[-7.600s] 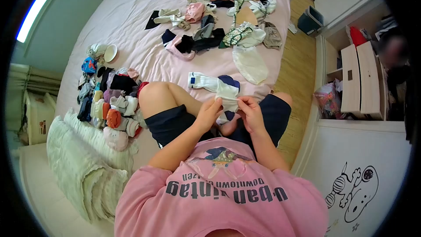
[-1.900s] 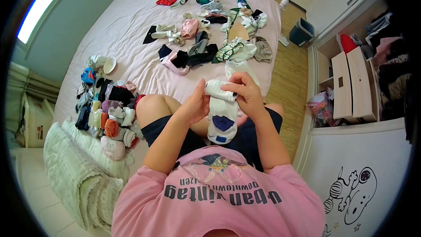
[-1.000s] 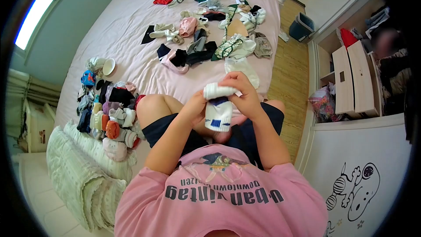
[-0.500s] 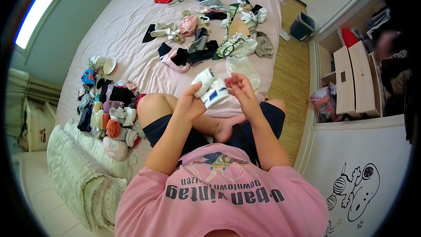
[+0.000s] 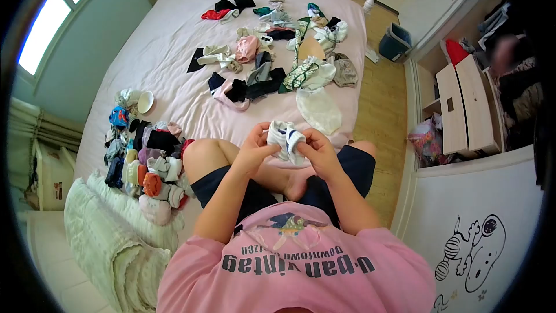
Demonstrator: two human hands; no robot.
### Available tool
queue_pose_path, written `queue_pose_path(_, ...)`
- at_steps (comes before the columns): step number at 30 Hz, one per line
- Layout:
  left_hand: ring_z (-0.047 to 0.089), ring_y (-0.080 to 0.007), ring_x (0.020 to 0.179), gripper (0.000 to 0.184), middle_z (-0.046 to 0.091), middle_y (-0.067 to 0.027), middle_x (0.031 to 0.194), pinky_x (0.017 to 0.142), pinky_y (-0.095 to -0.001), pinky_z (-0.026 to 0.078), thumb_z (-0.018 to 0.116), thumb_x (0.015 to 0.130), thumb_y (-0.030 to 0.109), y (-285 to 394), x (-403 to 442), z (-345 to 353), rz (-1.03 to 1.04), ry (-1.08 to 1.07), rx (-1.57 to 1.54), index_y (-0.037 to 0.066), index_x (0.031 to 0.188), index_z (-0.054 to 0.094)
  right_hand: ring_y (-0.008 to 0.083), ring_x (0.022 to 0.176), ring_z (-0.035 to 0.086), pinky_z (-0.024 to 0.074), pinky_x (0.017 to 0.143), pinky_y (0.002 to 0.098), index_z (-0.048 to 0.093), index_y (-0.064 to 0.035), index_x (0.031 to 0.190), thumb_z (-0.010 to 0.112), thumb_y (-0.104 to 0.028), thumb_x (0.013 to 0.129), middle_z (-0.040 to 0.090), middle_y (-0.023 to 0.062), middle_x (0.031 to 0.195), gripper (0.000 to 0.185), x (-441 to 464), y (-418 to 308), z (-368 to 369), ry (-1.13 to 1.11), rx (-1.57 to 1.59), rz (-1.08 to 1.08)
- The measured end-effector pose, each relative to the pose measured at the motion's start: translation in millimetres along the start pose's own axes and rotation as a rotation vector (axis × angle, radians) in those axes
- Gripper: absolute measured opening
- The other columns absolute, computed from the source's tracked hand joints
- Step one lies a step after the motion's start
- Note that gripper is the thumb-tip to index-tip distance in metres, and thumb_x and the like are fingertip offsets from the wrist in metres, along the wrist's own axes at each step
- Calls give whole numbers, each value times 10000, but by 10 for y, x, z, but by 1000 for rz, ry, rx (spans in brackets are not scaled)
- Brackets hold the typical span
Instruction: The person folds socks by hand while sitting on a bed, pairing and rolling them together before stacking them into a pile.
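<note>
Between my two hands, above my crossed legs, is a white sock bundle (image 5: 286, 138) with dark blue marks, partly rolled. My left hand (image 5: 256, 146) grips its left side, with fingers behind and thumb in front. On the opposite edge my right hand (image 5: 319, 149) pinches the cloth, fingers curled round it. Some fingertips are hidden by the fabric. Beyond my hands lies a flat white cloth piece (image 5: 319, 110). To the left, a pile of rolled socks and small garments (image 5: 152, 159) rests on the bed beside my knee.
Loose socks and clothes (image 5: 263, 75) are spread over the pink bed sheet (image 5: 168, 40). A white bowl (image 5: 146, 102) stands by the pile, and a pale green quilt (image 5: 110, 237) is at lower left. A wardrobe with wooden drawers (image 5: 466, 107) and a dark bin (image 5: 395, 42) are on the right.
My right hand, earlier apart with fingers spread, has taken hold of the sock bundle. Both hands and the bundle have come lower, nearer my body, and the bundle has been turned.
</note>
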State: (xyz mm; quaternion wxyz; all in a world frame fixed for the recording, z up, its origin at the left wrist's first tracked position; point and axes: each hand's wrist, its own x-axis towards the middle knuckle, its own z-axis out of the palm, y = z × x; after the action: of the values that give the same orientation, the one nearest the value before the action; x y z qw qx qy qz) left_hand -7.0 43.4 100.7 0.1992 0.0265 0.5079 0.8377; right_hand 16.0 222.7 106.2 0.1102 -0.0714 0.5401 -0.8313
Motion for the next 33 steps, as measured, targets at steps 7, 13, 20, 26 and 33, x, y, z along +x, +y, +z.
queue_pose_path(7,502,-77,763,338,518,-14,836,609,-208,429,651,675,29,-266,53,-52,269,240,516,47,946,450,57,794,506,412,687,181,472,-51,1004,607,20,759,526,6,880,289,20,70,153,70,-173,-122)
queue_pose_path(13,492,-129,928,444,471,-76,1016,771,-267,438,593,745,14,-228,-23,62,304,86,382,15,1128,368,44,690,470,396,637,174,491,-54,926,627,34,721,503,-21,774,261,16,89,152,200,-536,-193)
queue_pose_path(20,474,-174,1048,457,461,-92,1149,888,-279,380,460,808,-25,-204,-110,45,293,-24,404,11,1246,336,77,712,514,431,624,226,536,-36,849,646,-32,732,535,9,783,161,37,102,134,133,-531,-232)
queue_pose_path(26,444,-179,1100,553,495,-87,1120,922,-284,355,393,723,-88,-284,-17,-169,261,-11,364,8,1267,369,73,785,499,414,725,220,523,-29,840,610,3,749,514,2,801,130,-9,60,224,49,-131,-96)
queue_pose_path(33,406,-216,1148,667,336,-122,1283,941,-335,347,529,799,35,-178,-101,-55,256,-141,461,3,1357,164,103,751,498,413,710,233,510,-34,845,614,9,720,505,20,791,169,-2,34,207,84,-471,-209)
